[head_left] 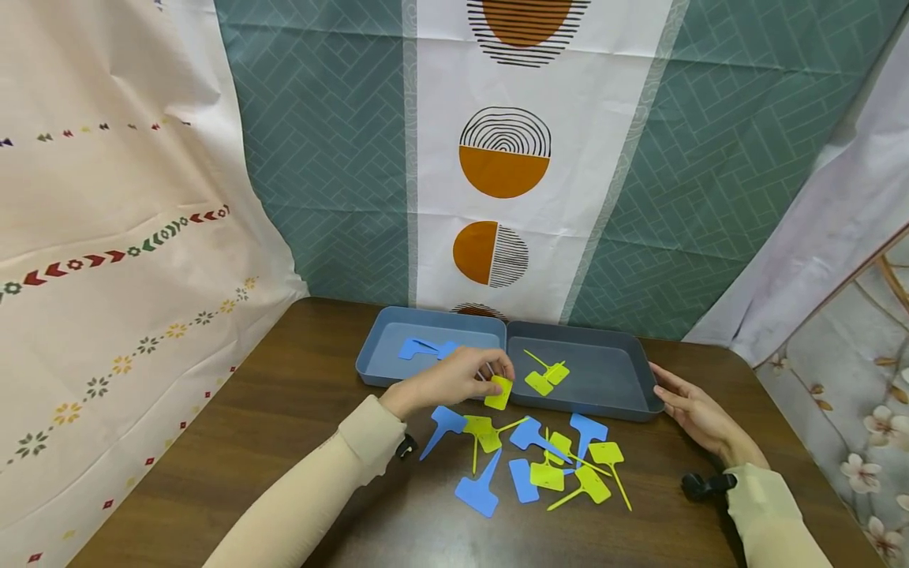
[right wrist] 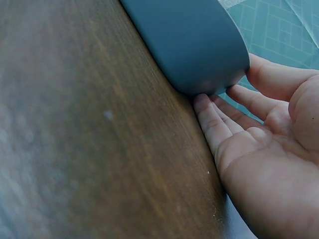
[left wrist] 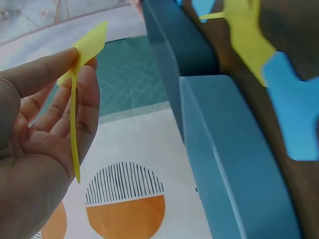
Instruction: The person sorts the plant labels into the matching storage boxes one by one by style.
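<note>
My left hand (head_left: 461, 375) pinches a yellow T-shaped plant label (head_left: 500, 393) between thumb and fingers, above the front edges where two trays meet. In the left wrist view, the stem of this yellow label (left wrist: 74, 129) hangs down past the palm. My right hand (head_left: 699, 412) touches the right end of the dark grey tray (head_left: 604, 377); the right wrist view has its fingertips (right wrist: 203, 102) low against the tray's corner. Several yellow labels (head_left: 540, 383) lie in that tray. Blue labels (head_left: 415, 348) lie in the blue-grey tray (head_left: 383, 335), partly hidden by my left hand.
In front of the trays, blue labels (head_left: 477, 495) and yellow labels (head_left: 606, 453) lie scattered and overlapping on the brown wooden table (head_left: 298, 394). A patterned curtain (head_left: 341, 158) hangs right behind the trays. More fabric (head_left: 142, 237) hangs along the left side.
</note>
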`<move>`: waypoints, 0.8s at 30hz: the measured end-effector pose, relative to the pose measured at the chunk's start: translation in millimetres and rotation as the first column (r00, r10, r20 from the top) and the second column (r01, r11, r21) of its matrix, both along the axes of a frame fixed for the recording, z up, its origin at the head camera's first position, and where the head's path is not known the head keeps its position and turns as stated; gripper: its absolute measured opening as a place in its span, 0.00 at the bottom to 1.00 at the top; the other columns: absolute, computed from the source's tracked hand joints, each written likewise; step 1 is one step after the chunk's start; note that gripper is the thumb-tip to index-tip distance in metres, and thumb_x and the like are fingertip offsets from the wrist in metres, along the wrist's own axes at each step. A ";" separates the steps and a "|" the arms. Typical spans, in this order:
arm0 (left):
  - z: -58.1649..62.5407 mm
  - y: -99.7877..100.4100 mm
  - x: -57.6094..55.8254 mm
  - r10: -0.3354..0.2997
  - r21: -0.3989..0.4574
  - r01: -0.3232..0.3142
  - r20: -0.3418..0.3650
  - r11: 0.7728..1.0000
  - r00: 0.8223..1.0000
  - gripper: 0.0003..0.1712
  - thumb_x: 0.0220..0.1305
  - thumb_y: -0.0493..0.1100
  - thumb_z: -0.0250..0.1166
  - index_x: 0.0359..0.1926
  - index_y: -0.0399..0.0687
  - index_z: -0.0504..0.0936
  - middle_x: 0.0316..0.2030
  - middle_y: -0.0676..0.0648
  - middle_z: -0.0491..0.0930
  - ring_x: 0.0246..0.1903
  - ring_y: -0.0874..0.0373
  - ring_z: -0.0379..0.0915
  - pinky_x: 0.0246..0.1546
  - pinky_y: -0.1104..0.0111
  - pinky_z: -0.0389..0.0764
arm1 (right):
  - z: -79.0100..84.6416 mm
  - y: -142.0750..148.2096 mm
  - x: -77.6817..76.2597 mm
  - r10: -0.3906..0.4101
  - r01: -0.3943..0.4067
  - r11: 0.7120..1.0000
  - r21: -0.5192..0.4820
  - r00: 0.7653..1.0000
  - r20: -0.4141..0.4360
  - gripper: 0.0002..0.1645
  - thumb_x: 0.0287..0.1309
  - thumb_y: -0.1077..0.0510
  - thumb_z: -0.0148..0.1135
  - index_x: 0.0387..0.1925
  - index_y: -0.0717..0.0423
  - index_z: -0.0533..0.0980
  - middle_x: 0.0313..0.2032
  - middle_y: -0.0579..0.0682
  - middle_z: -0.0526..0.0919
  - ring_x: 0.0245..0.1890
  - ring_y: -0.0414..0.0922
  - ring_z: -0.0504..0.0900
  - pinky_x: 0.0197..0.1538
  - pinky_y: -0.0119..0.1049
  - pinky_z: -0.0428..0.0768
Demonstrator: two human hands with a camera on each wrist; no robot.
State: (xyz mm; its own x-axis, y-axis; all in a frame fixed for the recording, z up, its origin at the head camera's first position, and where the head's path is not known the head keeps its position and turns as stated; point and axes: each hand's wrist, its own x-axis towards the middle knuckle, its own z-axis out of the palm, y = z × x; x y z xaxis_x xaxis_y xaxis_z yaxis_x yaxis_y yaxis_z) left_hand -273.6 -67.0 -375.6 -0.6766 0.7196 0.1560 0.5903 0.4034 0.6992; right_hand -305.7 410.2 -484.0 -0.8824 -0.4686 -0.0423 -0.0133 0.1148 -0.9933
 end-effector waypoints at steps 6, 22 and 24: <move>14.1 21.3 -19.8 0.019 0.004 -0.019 -0.028 1.000 0.999 0.10 0.73 0.37 0.66 0.52 0.48 0.83 0.44 0.52 0.83 0.43 0.60 0.79 0.44 0.70 0.81 | 0.5 1.3 0.8 0.010 -0.010 1.000 0.000 1.000 -0.024 0.39 0.85 0.58 0.40 0.84 0.56 0.35 0.83 0.58 0.30 0.65 0.19 0.65 0.59 0.21 0.68; 43.2 70.7 -60.2 0.044 -0.033 -0.043 0.006 0.999 0.999 0.13 0.74 0.35 0.64 0.56 0.49 0.84 0.47 0.50 0.84 0.49 0.58 0.80 0.46 0.73 0.81 | 2.9 -0.7 2.1 0.019 -0.019 1.000 0.003 1.000 -0.020 0.40 0.84 0.58 0.41 0.83 0.57 0.34 0.81 0.62 0.26 0.63 0.17 0.65 0.58 0.20 0.69; 45.8 77.9 -63.5 0.044 -0.041 -0.044 0.013 0.998 0.999 0.13 0.75 0.36 0.64 0.56 0.49 0.85 0.46 0.51 0.83 0.45 0.58 0.81 0.43 0.73 0.82 | 3.0 -0.4 2.3 0.018 -0.017 1.000 0.006 1.000 -0.022 0.40 0.84 0.58 0.41 0.83 0.58 0.34 0.81 0.63 0.26 0.63 0.17 0.65 0.58 0.20 0.69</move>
State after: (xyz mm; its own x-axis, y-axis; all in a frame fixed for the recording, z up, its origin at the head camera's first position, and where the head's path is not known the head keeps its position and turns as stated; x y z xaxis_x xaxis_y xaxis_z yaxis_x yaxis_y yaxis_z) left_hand -337.1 10.9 -329.8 -0.7098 0.6946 0.1173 0.5614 0.4572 0.6898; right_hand -303.5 409.7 -481.0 -0.8748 -0.4838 -0.0259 -0.0371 0.1202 -0.9921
